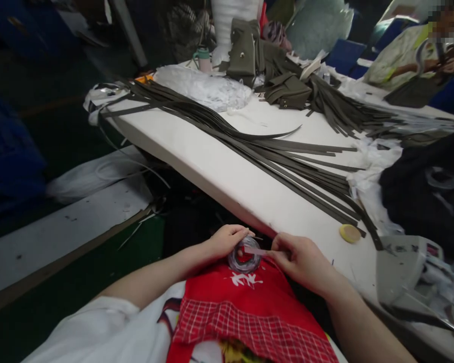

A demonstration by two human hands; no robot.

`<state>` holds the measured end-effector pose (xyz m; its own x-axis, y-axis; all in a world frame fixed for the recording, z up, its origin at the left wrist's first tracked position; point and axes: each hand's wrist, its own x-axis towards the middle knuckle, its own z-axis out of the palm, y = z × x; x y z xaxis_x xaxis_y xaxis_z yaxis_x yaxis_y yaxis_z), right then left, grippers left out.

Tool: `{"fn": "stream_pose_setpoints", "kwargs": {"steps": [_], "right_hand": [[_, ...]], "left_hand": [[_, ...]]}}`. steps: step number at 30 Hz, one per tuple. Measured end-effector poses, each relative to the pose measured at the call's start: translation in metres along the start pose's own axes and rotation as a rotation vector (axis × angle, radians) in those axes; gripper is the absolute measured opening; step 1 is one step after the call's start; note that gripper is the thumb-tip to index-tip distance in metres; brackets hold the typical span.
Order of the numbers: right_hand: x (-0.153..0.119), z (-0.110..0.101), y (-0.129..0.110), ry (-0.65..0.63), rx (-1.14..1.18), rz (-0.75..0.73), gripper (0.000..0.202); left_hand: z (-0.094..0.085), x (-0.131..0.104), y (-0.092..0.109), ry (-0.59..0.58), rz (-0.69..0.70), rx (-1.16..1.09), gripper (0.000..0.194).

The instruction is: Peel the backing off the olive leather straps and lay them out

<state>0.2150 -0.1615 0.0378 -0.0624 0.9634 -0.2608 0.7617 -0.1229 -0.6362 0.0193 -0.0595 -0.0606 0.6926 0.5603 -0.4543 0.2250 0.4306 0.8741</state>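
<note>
"What's beyond the fingers?"

"A white tabletop (212,161), angling away, its near edge just ahead of them."

"And the ring (233,263)?"

"Above the red apron (227,287), under the left fingers (242,234). They curl over its upper rim, probably to steady it; I can't tell where the thumb presses."

"The right fingers (282,258)?"

"Pinching a pale, flat strip (256,251) that reaches across the ring. Held apart like that, the hands likely keep it straight. Whether it's joined to the ring, I can't tell."

"Textures?"

"The ring looks glossy, greyish, round. Farther out, dark straps (212,121) lie long, flat and matt, fanned loosely; beyond the right fingers sits a round yellow disc (350,233)."
</note>
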Motion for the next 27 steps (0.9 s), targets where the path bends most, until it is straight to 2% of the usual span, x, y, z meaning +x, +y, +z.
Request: {"fn": "stream_pose_setpoints", "kwargs": {"steps": [6,9,12,15,19,22,24,27], "right_hand": [[0.013,0.031,-0.020,0.039,-0.323,0.001,0.014],[0.027,0.044,-0.021,0.034,-0.366,-0.030,0.013],[0.032,0.041,-0.013,-0.015,-0.193,-0.024,0.008],[0.032,0.029,-0.001,-0.034,0.051,0.000,0.012],[0.034,0.030,0.009,0.137,0.233,-0.011,0.018],[0.038,0.042,0.015,0.210,0.375,0.013,0.023],[0.041,0.051,0.020,0.157,0.467,0.069,0.034],[0.048,0.060,0.028,0.003,0.701,0.157,0.048]], "left_hand": [[0.004,-0.005,0.007,-0.041,0.036,0.051,0.051],[0.005,-0.005,0.007,-0.025,0.135,0.145,0.045],[0.004,-0.006,0.007,0.045,0.219,0.274,0.041],[0.003,-0.010,0.013,0.043,0.257,0.361,0.038],[0.007,-0.019,0.023,-0.049,0.391,0.445,0.035],[0.013,-0.024,0.023,-0.030,0.452,0.501,0.029],[0.016,-0.026,0.021,0.002,0.456,0.513,0.034],[0.017,-0.025,0.020,0.010,0.463,0.507,0.038]]}}
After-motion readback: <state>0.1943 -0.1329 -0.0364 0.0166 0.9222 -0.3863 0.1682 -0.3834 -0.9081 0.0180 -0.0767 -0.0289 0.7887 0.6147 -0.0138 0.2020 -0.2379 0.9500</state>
